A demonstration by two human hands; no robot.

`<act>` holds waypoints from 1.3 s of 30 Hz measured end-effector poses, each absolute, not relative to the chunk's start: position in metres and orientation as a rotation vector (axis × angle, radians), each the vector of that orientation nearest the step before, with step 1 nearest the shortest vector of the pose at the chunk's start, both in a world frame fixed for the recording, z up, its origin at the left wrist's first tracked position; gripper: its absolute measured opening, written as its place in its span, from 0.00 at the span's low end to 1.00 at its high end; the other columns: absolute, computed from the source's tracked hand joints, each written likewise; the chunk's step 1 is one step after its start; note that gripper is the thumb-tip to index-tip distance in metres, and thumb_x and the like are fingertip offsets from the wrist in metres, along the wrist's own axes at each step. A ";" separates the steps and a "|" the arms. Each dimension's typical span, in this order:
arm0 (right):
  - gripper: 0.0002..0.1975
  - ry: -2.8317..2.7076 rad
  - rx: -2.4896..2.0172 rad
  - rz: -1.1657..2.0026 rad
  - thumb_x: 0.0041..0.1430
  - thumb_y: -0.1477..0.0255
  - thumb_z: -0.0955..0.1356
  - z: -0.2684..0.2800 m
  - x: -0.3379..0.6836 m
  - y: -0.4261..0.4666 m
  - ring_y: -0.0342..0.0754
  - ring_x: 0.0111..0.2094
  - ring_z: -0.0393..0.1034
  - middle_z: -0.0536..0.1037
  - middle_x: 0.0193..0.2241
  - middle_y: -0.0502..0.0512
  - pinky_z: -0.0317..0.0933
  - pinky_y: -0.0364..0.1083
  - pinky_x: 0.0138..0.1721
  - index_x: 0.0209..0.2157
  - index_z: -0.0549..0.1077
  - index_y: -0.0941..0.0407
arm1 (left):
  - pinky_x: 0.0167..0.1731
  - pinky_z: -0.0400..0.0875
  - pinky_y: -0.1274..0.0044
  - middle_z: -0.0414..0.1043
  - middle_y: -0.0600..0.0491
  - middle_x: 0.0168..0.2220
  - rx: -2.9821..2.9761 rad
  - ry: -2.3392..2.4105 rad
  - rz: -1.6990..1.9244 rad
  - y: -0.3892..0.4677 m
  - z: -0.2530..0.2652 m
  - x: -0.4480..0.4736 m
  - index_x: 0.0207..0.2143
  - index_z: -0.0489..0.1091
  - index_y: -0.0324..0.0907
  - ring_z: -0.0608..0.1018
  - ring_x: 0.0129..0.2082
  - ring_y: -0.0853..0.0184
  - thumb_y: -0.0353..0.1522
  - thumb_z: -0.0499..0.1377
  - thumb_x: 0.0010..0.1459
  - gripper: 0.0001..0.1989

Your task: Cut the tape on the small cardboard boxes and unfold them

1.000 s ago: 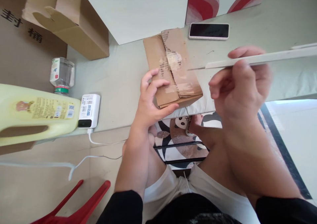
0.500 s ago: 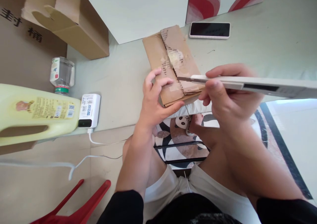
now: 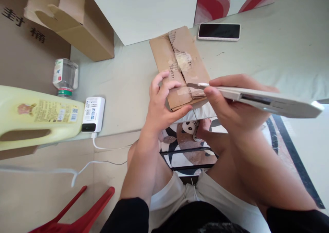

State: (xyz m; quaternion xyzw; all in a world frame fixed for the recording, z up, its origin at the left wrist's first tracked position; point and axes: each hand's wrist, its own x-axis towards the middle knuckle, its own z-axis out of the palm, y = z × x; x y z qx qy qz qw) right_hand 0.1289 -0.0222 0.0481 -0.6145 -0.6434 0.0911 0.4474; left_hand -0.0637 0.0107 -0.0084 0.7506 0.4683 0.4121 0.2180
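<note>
A small cardboard box lies on the pale green cloth, with a seam, torn paper and tape remnants along its top. My left hand grips its near left corner, fingers bent over the top and the thumb along the near side. In my right hand is a white utility knife, its blade out and pointing left. The blade tip is at the box's seam near the front end; whether it cuts into the cardboard I cannot tell. My right palm hides part of the handle.
A phone lies behind the box to the right. White boxes stand at the back. Leftward are an open carton, a plastic bottle, a yellow jug and a white power bank with a cable. A red stool stands below.
The utility knife's tip has shifted slightly right and toward me, and its handle has swung so its rear end sits lower. My left hand stays on the box.
</note>
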 end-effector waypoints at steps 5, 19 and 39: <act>0.18 -1.626 -1.573 0.168 0.61 0.52 0.67 0.052 0.127 -0.027 0.47 0.25 0.70 0.75 0.22 0.53 0.63 0.47 0.26 0.27 0.73 0.51 | 0.69 0.58 0.57 0.59 0.47 0.64 2.052 1.306 1.152 0.011 -0.011 -0.064 0.50 0.69 0.53 0.61 0.68 0.51 0.59 0.66 0.46 0.34; 0.12 -1.814 -1.309 -0.034 0.58 0.76 0.65 0.040 0.117 -0.028 0.41 0.19 0.52 0.63 0.18 0.45 0.54 0.44 0.22 0.23 0.60 0.52 | 0.66 0.60 0.55 0.56 0.45 0.63 2.168 1.201 1.238 0.011 -0.016 -0.063 0.46 0.71 0.49 0.63 0.66 0.51 0.56 0.62 0.55 0.25; 0.12 -1.798 -1.225 -0.126 0.55 0.77 0.66 0.038 0.117 -0.028 0.40 0.17 0.53 0.62 0.16 0.44 0.54 0.44 0.20 0.23 0.60 0.52 | 0.66 0.59 0.56 0.57 0.44 0.62 2.191 1.209 1.239 0.013 -0.020 -0.066 0.47 0.71 0.48 0.64 0.66 0.51 0.59 0.61 0.53 0.30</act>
